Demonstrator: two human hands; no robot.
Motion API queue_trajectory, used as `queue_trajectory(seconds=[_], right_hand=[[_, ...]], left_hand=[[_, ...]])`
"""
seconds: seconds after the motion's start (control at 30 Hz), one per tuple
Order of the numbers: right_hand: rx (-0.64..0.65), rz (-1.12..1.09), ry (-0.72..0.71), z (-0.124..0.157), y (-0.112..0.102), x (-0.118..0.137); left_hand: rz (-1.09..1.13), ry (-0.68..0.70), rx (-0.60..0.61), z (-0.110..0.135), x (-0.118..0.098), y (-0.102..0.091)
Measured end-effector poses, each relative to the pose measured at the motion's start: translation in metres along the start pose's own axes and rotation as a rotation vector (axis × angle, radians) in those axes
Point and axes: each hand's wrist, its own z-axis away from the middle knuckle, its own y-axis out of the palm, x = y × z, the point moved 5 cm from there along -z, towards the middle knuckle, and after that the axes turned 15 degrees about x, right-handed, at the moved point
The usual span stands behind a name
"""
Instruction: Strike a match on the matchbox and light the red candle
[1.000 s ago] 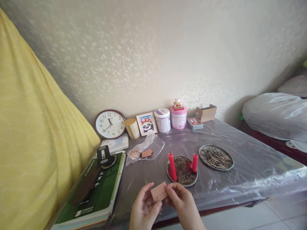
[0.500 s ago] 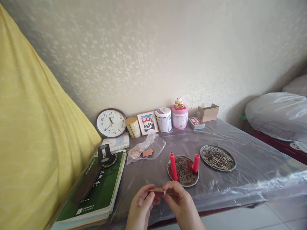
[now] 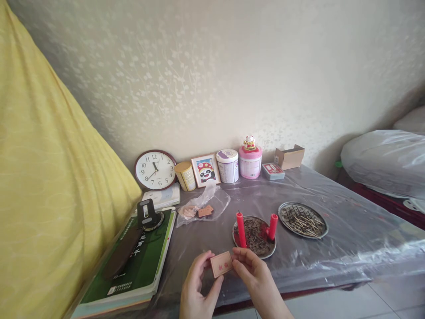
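A small tan matchbox point(image 3: 221, 264) with red characters on its face is held up near the table's front edge. My left hand point(image 3: 201, 283) grips its left end, with the thumb along the lower edge and the fingers behind. My right hand point(image 3: 255, 277) is closed with thumb and fingertips at the box's right end. Just beyond the hands, two red candles point(image 3: 241, 230) stand on a round metal tray point(image 3: 254, 253) with dark burnt residue. Another round tray point(image 3: 285, 223), to the right, carries several wooden matchsticks point(image 3: 307, 223) and dark burnt bits.
A clear plastic bag point(image 3: 221, 206) with more small boxes lies behind the hands. To the left, green books point(image 3: 139, 270) bear a dark strap-like object point(image 3: 124, 254). A clock point(image 3: 155, 170), tins point(image 3: 227, 168), a picture frame point(image 3: 205, 172) and an open cardboard box point(image 3: 290, 157) line the wall.
The matchbox has been tipped from edge-on so its printed face now shows toward me. My left thumb has moved down to the box's lower edge.
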Motion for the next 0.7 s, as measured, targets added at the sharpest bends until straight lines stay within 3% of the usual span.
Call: queue_trajectory(seconds=[0.43,0.7], right_hand=[[-0.035,0.002,-0.010,-0.002,-0.001,-0.003],[0.019,-0.062,-0.012,-0.003,0.002,-0.008]], left_hand=[[-0.284,0.136,0.062,0.002,-0.006,0.001],[-0.277,0.104,0.043,0.001,-0.005,-0.002]])
